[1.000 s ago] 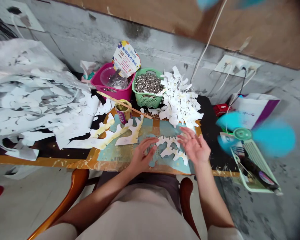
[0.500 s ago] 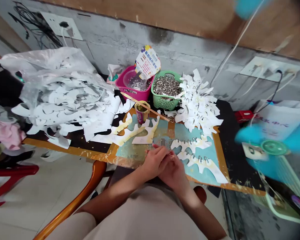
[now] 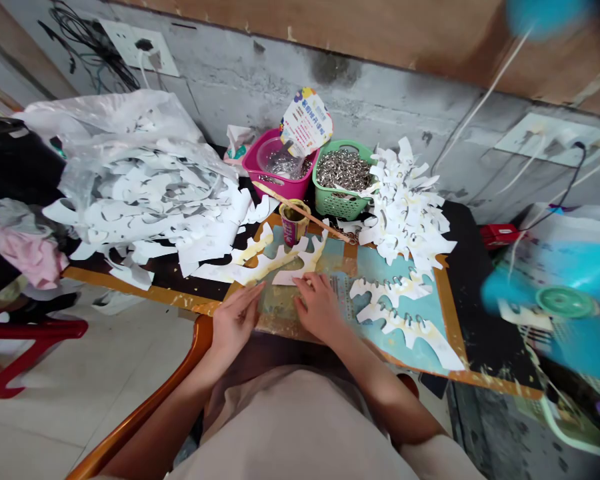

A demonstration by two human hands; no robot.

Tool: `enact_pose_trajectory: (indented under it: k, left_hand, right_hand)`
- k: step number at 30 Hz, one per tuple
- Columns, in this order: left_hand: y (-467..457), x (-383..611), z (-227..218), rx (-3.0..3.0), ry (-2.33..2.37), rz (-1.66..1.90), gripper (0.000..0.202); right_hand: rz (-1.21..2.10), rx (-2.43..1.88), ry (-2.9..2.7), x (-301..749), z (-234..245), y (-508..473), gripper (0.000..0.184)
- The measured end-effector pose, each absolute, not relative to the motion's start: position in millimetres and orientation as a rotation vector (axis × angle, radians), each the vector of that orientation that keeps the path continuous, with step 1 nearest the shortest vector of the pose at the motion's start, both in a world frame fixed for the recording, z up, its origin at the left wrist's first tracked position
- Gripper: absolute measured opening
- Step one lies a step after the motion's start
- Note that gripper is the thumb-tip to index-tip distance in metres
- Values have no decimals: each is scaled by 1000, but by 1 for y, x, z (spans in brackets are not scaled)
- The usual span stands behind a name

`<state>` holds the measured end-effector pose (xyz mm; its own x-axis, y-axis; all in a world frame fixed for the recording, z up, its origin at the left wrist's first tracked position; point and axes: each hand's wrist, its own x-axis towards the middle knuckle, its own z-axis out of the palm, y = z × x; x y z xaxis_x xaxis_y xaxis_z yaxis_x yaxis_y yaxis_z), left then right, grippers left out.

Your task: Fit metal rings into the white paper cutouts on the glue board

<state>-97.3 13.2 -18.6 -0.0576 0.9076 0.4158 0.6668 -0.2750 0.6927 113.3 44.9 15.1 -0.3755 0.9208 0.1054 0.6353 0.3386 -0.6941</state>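
Inspecting a crowded work station, the view takes in a concrete wall (image 3: 380, 117) below a plywood panel (image 3: 380, 40), with a workbench (image 3: 130, 288) trimmed in orange at centre. A blurred blue fan (image 3: 565, 300) runs at the right of the bench, seemingly placed to blow toward the seat. A translucent plastic bag (image 3: 130, 133) of white paper offcuts (image 3: 205, 223) crowds the left side, and its spill overlaps the bench, narrowing the working area. A teal-painted board (image 3: 380, 267) lies on the bench as the work surface. A pink basket (image 3: 275, 163), a green basket (image 3: 330, 208) of metal rings (image 3: 344, 170), and a paper cup (image 3: 294, 225) with a wooden stick (image 3: 305, 215) across it stand along the far side, apparently kept within reach while leaving the board's middle free. A heap of white paper cut-outs (image 3: 405, 207) intrudes on the board's far right corner. Two notched paper strips (image 3: 395, 313) carrying rings lie right of the hands, and a third paper strip (image 3: 275, 265) lies just ahead of them. The left hand (image 3: 234, 327) is open, fingers spread, and the right hand (image 3: 320, 307) is open and slightly curled on the board. Neither visibly holds anything.
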Motion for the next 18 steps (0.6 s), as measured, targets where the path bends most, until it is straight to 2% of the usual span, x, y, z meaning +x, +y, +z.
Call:
enact_pose_trajectory:
  k: [4, 7, 10, 13, 15, 18]
  left_hand:
    - [-13, -104, -37, 2173, 1920, 934, 40]
    - [-27, -109, -48, 2218, 1980, 619, 45]
    - [-35, -121, -52, 2219, 1886, 471, 47]
    - [-37, -132, -47, 2274, 1747, 491, 47]
    - [-32, -132, -40, 2258, 1716, 652, 44]
    - [-11, -119, -30, 2125, 1719, 932, 39]
  right_hand:
    - [211, -1397, -2593, 88, 11, 72, 33]
    - [91, -1312, -2746, 82, 5, 76, 26]
    - [49, -1254, -2810, 88, -1, 76, 26]
    - [45, -1251, -2805, 94, -3, 79, 33]
    - [110, -1242, -2768, 95, -2, 83, 35]
    - [297, -1199, -2681, 96, 0, 83, 29]
